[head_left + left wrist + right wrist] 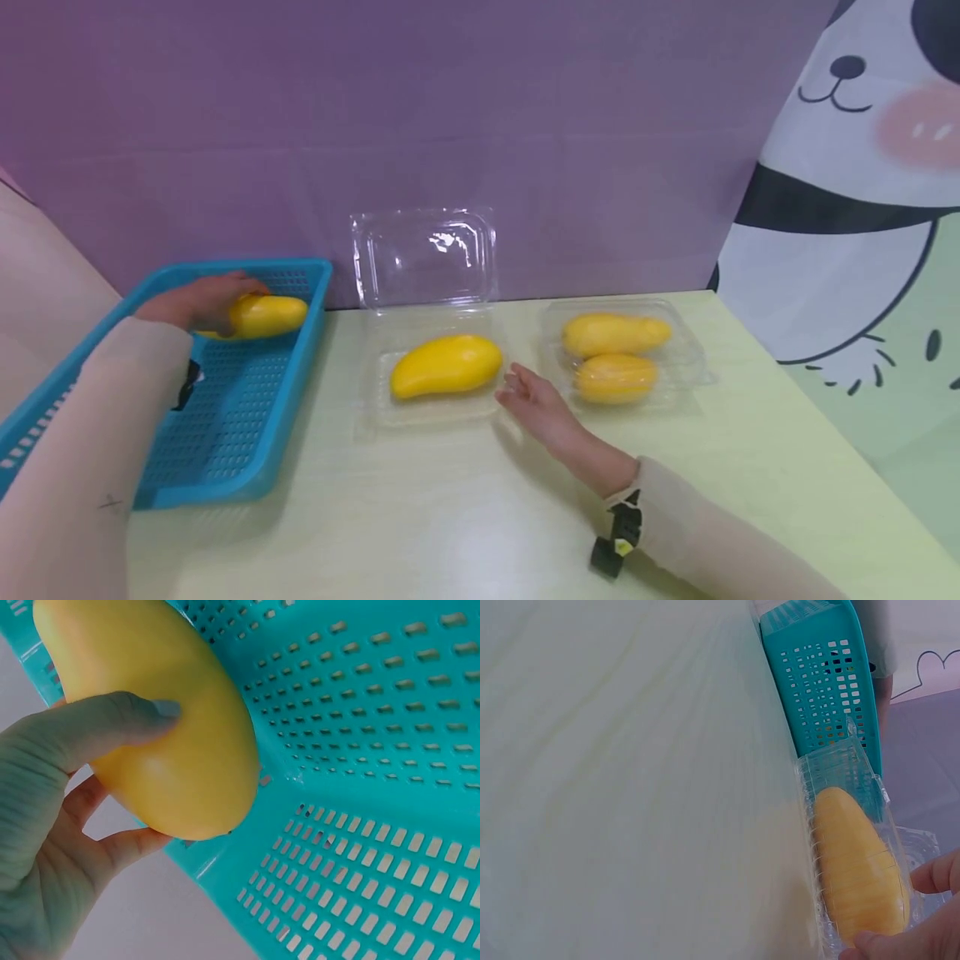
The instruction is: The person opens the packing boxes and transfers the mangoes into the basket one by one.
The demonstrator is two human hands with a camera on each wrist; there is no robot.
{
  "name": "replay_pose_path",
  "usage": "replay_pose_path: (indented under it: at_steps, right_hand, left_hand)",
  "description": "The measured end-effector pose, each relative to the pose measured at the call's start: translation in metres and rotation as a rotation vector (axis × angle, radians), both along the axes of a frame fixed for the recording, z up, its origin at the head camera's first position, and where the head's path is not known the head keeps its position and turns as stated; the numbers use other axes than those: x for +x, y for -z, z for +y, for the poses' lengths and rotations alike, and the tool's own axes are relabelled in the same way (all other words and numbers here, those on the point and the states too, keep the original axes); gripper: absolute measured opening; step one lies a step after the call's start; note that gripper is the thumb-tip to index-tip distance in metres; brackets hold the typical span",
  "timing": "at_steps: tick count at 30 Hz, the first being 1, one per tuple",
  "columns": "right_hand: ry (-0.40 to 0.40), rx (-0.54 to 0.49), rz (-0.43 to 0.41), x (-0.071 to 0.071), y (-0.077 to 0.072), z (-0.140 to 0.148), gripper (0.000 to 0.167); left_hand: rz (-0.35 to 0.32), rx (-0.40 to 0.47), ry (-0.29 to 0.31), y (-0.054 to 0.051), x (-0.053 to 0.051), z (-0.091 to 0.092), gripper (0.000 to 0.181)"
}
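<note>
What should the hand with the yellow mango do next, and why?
Probably the left hand should lift the held mango up out of the blue basket and toward the open clear box. That box holds only one mango, while the closed box beside it holds two mangoes, so another one may fit.

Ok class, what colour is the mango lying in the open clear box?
The mango is plain bright yellow; it shows best in the head view.
</note>
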State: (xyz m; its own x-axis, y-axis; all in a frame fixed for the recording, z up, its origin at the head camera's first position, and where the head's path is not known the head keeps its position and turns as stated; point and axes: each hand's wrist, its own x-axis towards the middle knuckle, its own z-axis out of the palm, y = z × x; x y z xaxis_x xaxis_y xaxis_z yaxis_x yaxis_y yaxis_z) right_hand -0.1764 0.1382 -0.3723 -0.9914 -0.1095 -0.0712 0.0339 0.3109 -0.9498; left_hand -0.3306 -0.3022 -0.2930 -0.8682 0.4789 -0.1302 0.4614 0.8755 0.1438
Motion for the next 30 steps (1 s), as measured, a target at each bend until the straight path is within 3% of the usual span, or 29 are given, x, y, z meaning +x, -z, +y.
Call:
replay_pose_path:
  at_steps: [6, 12, 24, 30]
  right_hand:
    - [-0.001, 0.005, 0.001, 0.001, 0.000, 0.001, 0.063]
    - [0.004, -0.002, -0.009, 0.002, 0.001, 0.001, 0.063]
    - [0.007, 0.017, -0.007, 0.003, 0.001, -0.003, 0.062]
    - [-0.006, 0.012, -0.011, 0.002, 0.003, -0.004, 0.062]
  left_hand:
    - [0.005, -0.014, 0.036, 0.004, 0.001, 0.002, 0.066]
    - [0.004, -0.019, 0.026, 0.012, 0.001, 0.004, 0.066]
    - [0.000, -0.043, 0.005, 0.015, 0.000, 0.003, 0.066]
    - [-0.027, -0.012, 0.001, 0.014, 0.001, -0.003, 0.067]
